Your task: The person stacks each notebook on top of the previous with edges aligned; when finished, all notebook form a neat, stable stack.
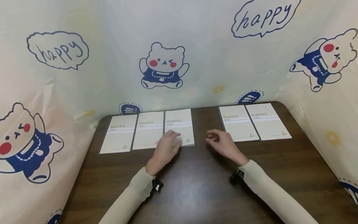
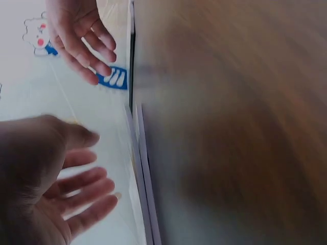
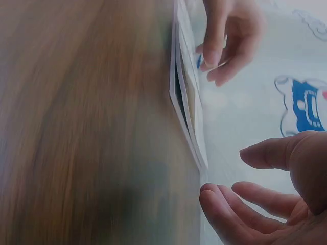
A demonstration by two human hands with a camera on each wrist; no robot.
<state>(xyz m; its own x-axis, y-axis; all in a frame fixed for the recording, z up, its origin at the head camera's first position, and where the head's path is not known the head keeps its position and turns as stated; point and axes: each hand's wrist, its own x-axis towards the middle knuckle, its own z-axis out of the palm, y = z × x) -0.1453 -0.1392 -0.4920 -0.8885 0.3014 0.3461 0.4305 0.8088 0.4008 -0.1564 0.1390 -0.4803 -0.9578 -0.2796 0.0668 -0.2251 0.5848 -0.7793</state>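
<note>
Several pale "Gambit" notebooks lie face up near the far side of the table. My left hand (image 1: 167, 147) is over the lower edge of the third notebook (image 1: 179, 118) from the left, its fingers loosely bent with nothing in them. Beside that hand lies the second notebook (image 1: 146, 133). My right hand (image 1: 223, 144) hovers by the left edge of the fourth notebook (image 1: 239, 124), fingers relaxed and bare. In the left wrist view, stacked notebook edges (image 2: 145, 184) show beyond the spread left fingers. The right wrist view catches slightly parted notebook edges (image 3: 186, 97).
At the far left is another notebook (image 1: 117, 138), and one more notebook (image 1: 269, 123) sits at the far right. The dark wooden table (image 1: 193, 186) backs onto a printed curtain (image 1: 112, 62) with cartoon bears, which also hangs along both sides.
</note>
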